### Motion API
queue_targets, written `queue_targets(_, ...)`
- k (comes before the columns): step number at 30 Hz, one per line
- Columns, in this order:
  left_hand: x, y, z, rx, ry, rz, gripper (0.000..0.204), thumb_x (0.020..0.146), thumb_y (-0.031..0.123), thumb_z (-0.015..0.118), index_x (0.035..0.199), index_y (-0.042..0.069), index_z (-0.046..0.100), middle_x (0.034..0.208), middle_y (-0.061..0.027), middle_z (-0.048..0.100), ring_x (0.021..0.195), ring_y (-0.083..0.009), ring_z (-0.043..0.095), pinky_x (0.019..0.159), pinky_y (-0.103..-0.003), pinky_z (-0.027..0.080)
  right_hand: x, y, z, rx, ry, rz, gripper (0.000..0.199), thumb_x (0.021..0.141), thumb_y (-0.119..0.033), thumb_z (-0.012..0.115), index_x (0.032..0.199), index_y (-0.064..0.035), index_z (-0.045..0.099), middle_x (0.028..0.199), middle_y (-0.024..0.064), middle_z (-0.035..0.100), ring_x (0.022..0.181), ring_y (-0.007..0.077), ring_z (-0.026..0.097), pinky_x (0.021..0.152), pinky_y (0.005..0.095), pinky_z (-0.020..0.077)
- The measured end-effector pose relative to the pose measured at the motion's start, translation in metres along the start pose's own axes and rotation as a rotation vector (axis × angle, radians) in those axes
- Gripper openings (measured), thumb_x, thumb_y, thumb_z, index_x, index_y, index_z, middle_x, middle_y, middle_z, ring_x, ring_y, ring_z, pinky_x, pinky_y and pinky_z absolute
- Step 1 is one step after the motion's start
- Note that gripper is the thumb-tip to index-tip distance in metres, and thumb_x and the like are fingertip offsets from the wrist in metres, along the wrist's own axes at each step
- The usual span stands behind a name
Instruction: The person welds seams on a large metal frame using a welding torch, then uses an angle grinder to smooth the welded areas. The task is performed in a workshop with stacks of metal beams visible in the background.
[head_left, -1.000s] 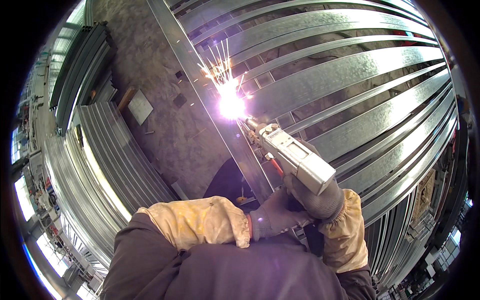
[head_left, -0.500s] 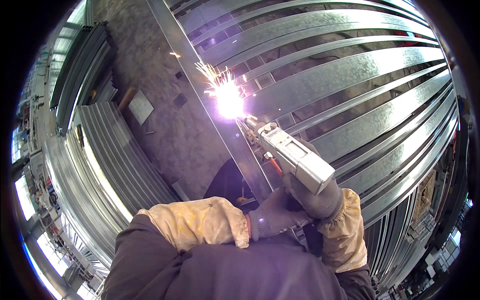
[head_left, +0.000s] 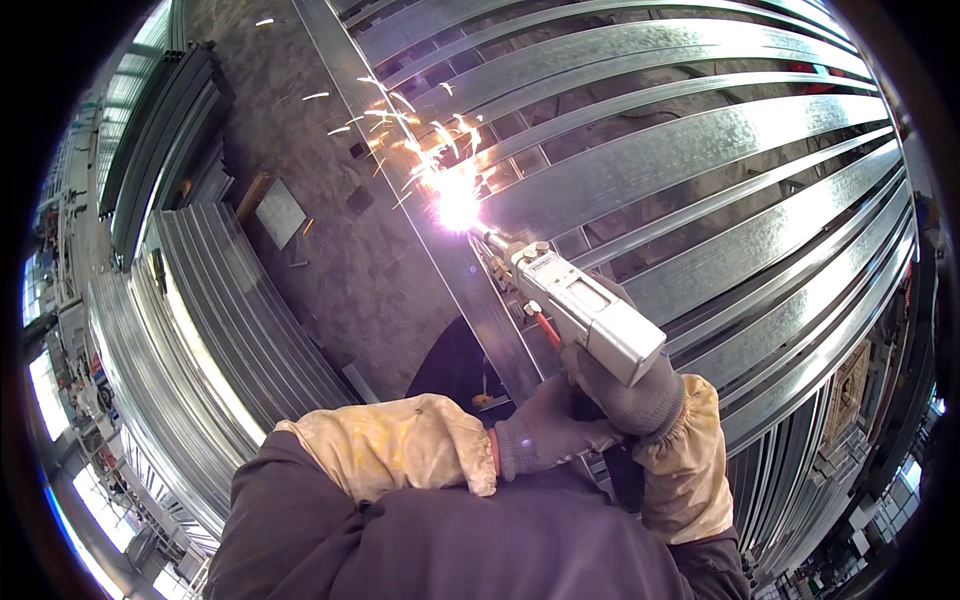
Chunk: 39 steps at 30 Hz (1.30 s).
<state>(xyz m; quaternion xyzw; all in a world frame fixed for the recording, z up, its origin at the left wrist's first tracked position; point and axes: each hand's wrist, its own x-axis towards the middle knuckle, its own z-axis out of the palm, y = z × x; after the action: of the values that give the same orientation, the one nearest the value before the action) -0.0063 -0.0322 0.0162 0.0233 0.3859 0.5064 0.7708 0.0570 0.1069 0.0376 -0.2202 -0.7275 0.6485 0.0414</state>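
My right hand [head_left: 630, 395], in a grey glove with a pale leather cuff, is wrapped tight around the grip of the handheld welding gun [head_left: 585, 305]. The gun's boxy silver-grey body slants up and to the left from my fist, and its narrow nozzle [head_left: 490, 240] ends right at a bright white-violet weld flash [head_left: 457, 205]. My left hand [head_left: 545, 435], gloved the same way, is curled closed under the gun's grip, pressed against my right glove; I cannot tell whether it grasps the handle itself or only braces my other hand. Both dark sleeves [head_left: 450, 545] come in from the lower edge, the left forearm lying across in front of me.

The flash sits on a long galvanised steel rail [head_left: 400, 160] that runs diagonally from the top of the view down toward my hands, just where a cross bar [head_left: 680, 160] meets it. Orange sparks [head_left: 400, 110] scatter up and left from that spot. More parallel steel bars of the same frame fan out to the right. On the concrete floor [head_left: 330, 250] to the left lie a stack of ribbed metal profiles [head_left: 230, 310] and a small flat grey plate [head_left: 280, 212], well apart from the weld.
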Motion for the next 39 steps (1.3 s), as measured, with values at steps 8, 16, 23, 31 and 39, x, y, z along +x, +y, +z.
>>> queue_targets(8,0.001,0.005,0.001,0.155,0.047,0.019,0.062,0.079,0.014,0.079,0.129,0.000,0.045,0.119,-0.0094,0.062,0.110,-0.0165,0.060,0.095,-0.034,0.051,0.005,0.004,-0.006,-0.267,-0.050,-0.268,0.042,0.088,-0.004,0.061,0.128,0.0046,0.053,0.120,0.0166,0.055,0.100,0.0231,0.059,0.084,0.0320,0.0491)
queue_targets(16,-0.001,0.012,0.006,0.068,0.044,0.001,0.057,0.079,0.008,0.078,0.126,0.001,0.047,0.112,-0.0077,0.063,0.101,-0.0145,0.062,0.087,-0.032,0.053,0.001,0.003,0.001,-0.102,0.004,-0.123,0.043,0.091,-0.002,0.060,0.132,0.0040,0.047,0.092,0.0046,0.060,0.069,0.0081,0.058,0.059,0.0245,0.0495)
queue_targets(23,0.001,0.000,0.005,-0.001,0.027,0.070,0.050,0.079,0.005,0.078,0.121,0.001,0.052,0.105,-0.0059,0.065,0.094,-0.0125,0.062,0.081,-0.030,0.054,-0.001,-0.007,0.004,0.114,0.033,0.082,0.044,0.092,-0.004,0.060,0.133,0.0024,0.045,0.089,0.0028,0.060,0.068,0.0073,0.056,0.058,0.0239,0.0483)
queue_targets(31,0.001,-0.001,0.006,0.044,0.018,0.039,0.049,0.079,0.005,0.077,0.120,0.000,0.052,0.103,-0.0058,0.065,0.092,-0.0122,0.062,0.079,-0.030,0.054,-0.004,-0.009,0.001,0.073,0.002,0.132,0.042,0.087,0.001,0.060,0.128,0.0051,0.052,0.118,0.0169,0.057,0.101,0.0251,0.061,0.083,0.0306,0.0508)
queue_targets(39,0.000,-0.007,0.009,0.047,0.018,0.151,0.039,0.083,0.011,0.077,0.115,-0.001,0.057,0.101,-0.0043,0.064,0.086,-0.0097,0.059,0.072,-0.028,0.052,-0.007,-0.014,-0.003,-0.067,-0.056,0.050,0.033,0.086,-0.001,0.064,0.119,0.0055,0.060,0.126,0.0239,0.055,0.109,0.0346,0.061,0.091,0.0352,0.0509)
